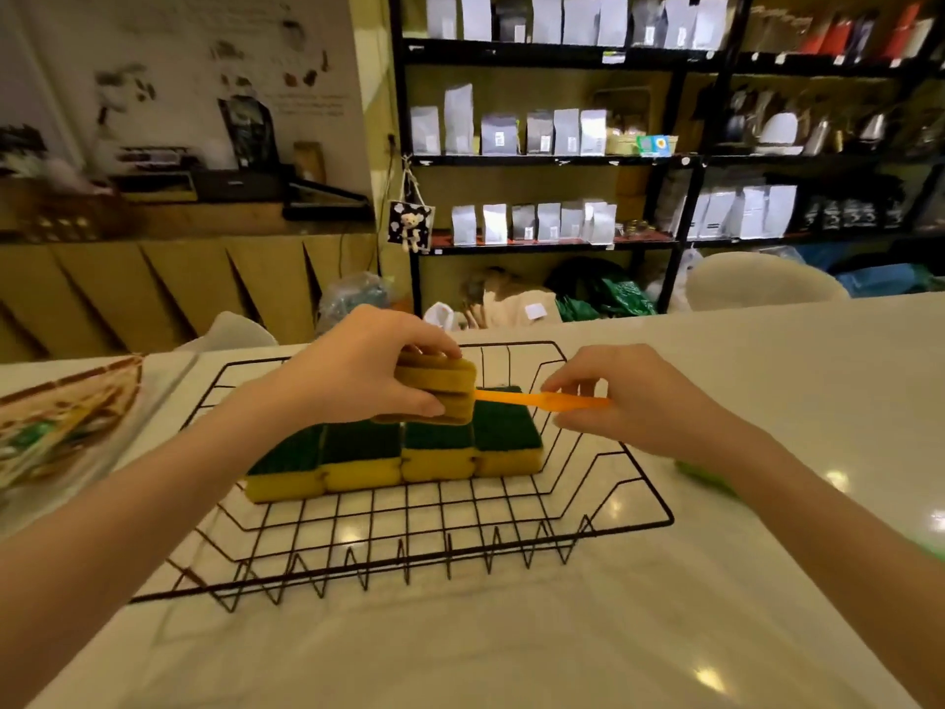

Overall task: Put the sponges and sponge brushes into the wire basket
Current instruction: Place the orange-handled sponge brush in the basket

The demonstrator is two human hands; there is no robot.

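A black wire basket [634, 521] stands on the white table. Inside it, several yellow sponges with green scouring tops [440, 455] lie side by side in a row. My left hand [358, 376] hovers above that row and grips the ribbed yellow sponge head of a sponge brush [437, 388]. The brush's orange handle [516, 397] sticks out to the right, and my right hand [629, 401] pinches its far end. Something green [703, 470] lies on the table right of the basket, mostly hidden behind my right forearm.
A clear plastic packet with a patterned insert [66, 417] lies at the table's left edge. Behind the table are white chairs [757, 281], bags on the floor, and black shelves [542, 161] of pouches. The white table [511, 652] extends toward me.
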